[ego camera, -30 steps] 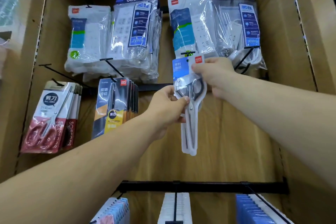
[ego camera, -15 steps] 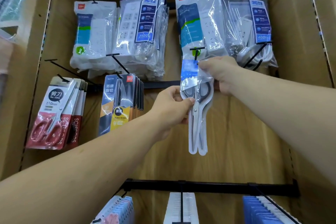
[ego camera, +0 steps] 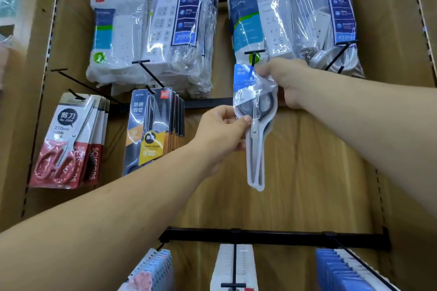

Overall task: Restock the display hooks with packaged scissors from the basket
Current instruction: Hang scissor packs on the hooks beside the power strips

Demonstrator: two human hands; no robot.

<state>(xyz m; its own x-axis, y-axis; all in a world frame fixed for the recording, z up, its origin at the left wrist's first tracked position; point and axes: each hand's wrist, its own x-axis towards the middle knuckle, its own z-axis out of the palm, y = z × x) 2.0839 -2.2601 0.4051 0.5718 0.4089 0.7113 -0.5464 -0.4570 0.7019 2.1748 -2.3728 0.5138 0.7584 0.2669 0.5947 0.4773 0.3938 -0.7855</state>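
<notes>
Both hands hold one pack of scissors (ego camera: 255, 144) up in front of the brown back wall (ego camera: 307, 160). The left hand (ego camera: 221, 131) pinches the pack's left edge, by the scissor handles. The right hand (ego camera: 287, 80) pinches its top right corner. The pack hangs with the blades pointing down. Its blue top is right at the tip of a black hook (ego camera: 254, 52). I cannot tell if the hook goes through the pack. To the left hang black scissor packs (ego camera: 151, 130) and red scissor packs (ego camera: 66, 142).
</notes>
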